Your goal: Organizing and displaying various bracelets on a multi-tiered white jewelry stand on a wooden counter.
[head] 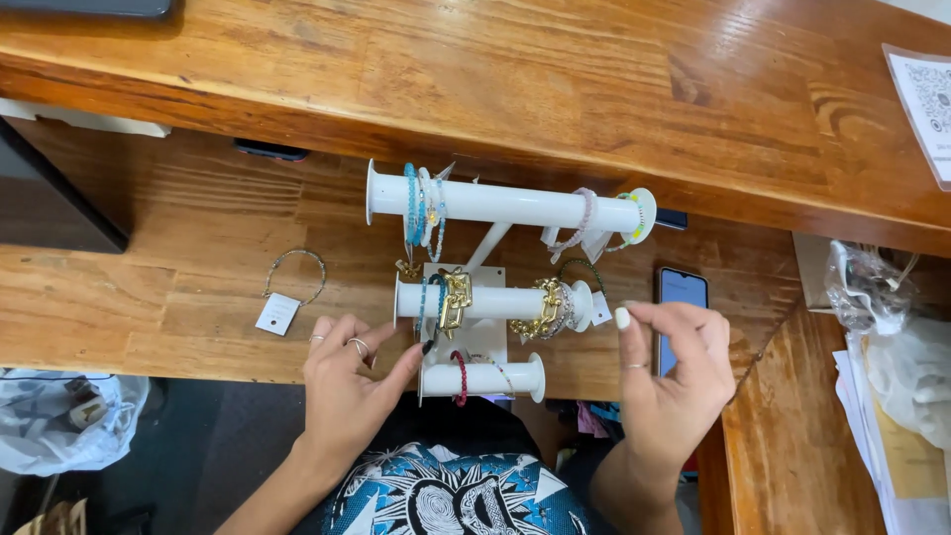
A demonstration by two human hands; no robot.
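A white three-tier bracelet stand [495,205] sits on a wooden desk [178,287]. Beaded bracelets [421,206] hang on its top bar. Gold chain bracelets [456,300] hang on the middle bar, and a red bracelet [460,376] on the lowest. My left hand [352,381] reaches toward the left end of the middle bar, its forefinger touching the bracelets there. My right hand [674,372] is at the right end of the middle bar, thumb and forefinger pinched together near a small white tag [600,309]. Whether it grips the tag I cannot tell.
A loose thin bracelet with a white tag [287,287] lies on the desk to the left. A phone [681,297] lies right of the stand. A raised wooden counter [555,89] runs behind. Plastic bags [872,287] and papers sit at the right, another bag [59,416] lower left.
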